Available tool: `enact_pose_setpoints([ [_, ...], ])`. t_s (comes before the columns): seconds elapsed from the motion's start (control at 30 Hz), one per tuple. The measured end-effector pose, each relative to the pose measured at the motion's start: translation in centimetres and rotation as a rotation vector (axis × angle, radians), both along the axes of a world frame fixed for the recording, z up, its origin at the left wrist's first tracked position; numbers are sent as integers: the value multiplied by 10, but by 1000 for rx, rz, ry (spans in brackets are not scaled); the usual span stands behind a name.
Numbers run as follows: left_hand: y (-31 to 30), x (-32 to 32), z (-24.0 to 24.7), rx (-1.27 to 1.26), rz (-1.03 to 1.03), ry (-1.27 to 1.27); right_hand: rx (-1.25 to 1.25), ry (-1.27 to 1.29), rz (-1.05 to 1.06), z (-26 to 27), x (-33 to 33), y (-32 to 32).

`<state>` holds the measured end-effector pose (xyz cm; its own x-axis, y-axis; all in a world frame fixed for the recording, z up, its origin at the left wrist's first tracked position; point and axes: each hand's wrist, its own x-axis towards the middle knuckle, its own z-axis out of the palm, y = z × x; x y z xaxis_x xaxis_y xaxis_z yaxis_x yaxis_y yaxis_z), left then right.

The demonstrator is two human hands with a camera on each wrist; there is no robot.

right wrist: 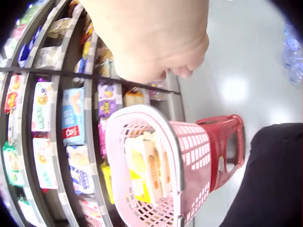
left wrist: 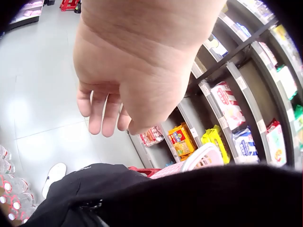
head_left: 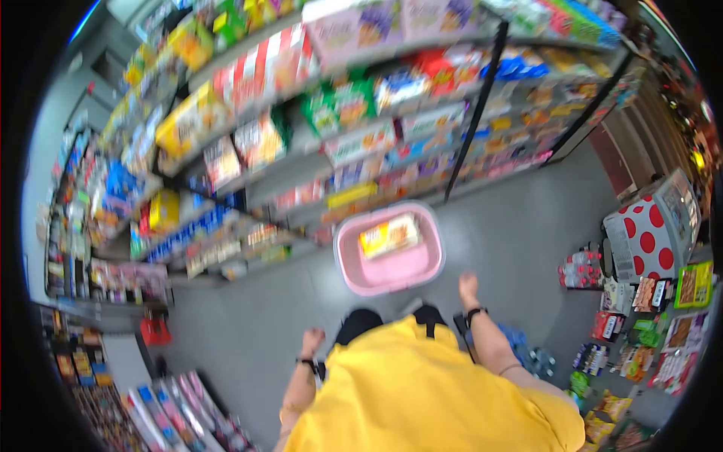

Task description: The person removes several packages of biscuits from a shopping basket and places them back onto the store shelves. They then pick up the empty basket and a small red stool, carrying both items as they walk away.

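A pink basket [head_left: 348, 275] stands on the floor just ahead of the person, with a yellow-and-white package [head_left: 389, 236] lying in it. In the right wrist view, two such packs [right wrist: 144, 165] show side by side behind the basket's perforated wall [right wrist: 193, 151]. The left hand [head_left: 313, 343] hangs beside the left thigh; its fingers [left wrist: 97, 111] dangle loosely around nothing in the left wrist view. Out to the right of the basket is the right hand [head_left: 468, 288], apart from it and holding nothing, its fingers [right wrist: 184, 70] loosely bent.
Shelves [head_left: 294, 154] of packaged snacks curve along the front and left. Under the basket is a red base with a looped handle [right wrist: 238, 142]. Bottle packs [head_left: 580, 270] and a red-dotted box [head_left: 644, 235] stand at the right. Display goods [head_left: 181, 414] lie at the lower left.
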<state>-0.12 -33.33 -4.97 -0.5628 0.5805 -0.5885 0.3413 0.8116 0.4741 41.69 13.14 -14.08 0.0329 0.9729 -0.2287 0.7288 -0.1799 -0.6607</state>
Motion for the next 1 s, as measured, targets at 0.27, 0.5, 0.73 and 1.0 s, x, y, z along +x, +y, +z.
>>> enact_pose_setpoints([
  [0.27, -49, 39, 36, 10, 556, -186, 138, 243, 412, 128, -141, 19],
  [0.5, -120, 47, 10, -71, 744, -419, -227, 199, 419, 53, -231, 39],
  [0.73, -168, 49, -23, 85, 831, -332, -159, -213, 400, 4, -279, 75],
  [1.0, -158, 109, -40, -29, 949, -467, -166, -320, 278, -8, -285, 65],
])
